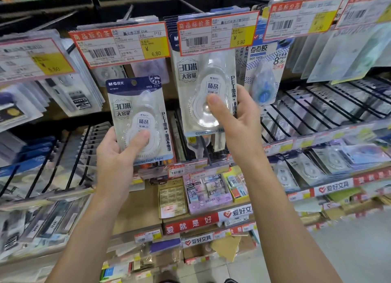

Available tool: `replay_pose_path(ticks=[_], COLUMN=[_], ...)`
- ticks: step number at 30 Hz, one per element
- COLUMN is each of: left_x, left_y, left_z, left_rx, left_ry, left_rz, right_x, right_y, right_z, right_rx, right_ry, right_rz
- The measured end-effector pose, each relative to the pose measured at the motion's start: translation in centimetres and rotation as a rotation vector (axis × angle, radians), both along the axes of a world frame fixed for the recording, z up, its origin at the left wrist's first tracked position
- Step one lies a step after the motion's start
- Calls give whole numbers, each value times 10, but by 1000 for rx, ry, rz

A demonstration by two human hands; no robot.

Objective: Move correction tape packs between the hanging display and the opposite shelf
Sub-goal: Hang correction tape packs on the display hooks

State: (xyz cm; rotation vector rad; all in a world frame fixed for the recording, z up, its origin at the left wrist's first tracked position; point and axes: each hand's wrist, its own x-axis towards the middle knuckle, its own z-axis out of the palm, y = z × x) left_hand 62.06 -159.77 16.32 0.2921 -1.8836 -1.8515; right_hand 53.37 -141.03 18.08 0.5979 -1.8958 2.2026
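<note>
A single view is given — a wide-angle camera worn on the head, aimed forward and slightly downward at a hanging display [211,75] seen from close range. Both forearms are seen entering from the bottom edge and converging toward the centre of the frame. The price tags [120,43] on the hook ends are met near the upper edge, while the floor [349,251] is caught in the lower right corner. Straight shelf edges are bowed toward the frame borders by the lens. No second view is supplied, so no part of the scene is shared.

Yellow price tags [156,47], dot tape pack [265,75], eraser boxes [206,190]
</note>
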Motion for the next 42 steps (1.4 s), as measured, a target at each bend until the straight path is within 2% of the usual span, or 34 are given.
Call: replay_pose_path(ticks=[11,31,42], left_x=[-1,-5,-5], left_y=[-6,-7,-11], left_z=[-3,-5,-8], left_rx=[-11,-19,-12], left_ry=[5,13,24], left_rz=[7,-27,-13], right_x=[-13,-16,-37], right_y=[-9,0,-18], right_z=[-6,-19,-24], right_rx=[-33,2,-13], right_ry=[57,8,-129], right_rz=[17,43,1])
